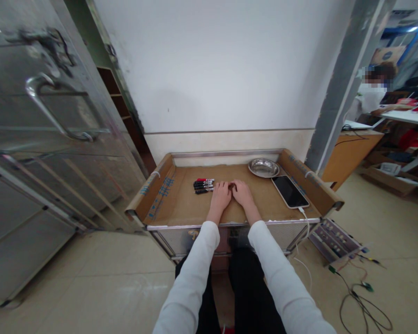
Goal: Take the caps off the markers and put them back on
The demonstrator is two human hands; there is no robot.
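Observation:
Both my hands rest low on the brown cardboard surface (184,211) of a small cart, close together near its middle. My left hand (220,195) lies palm down, open, its fingers stretched forward beside the right ends of several markers (204,186). These markers lie side by side, mostly black, with a red one at the back. My right hand (243,192) is palm down just to the right, fingers loosely forward and apparently holding nothing. A small dark patch shows between the two hands; I cannot make out what it is.
A round metal dish (264,168) sits at the back right. In front of it lies a phone (290,191) with a white cable (307,227) hanging over the edge. Cardboard-covered sides (308,178) rise left and right. A metal door (55,102) stands left; a person (372,95) is far right.

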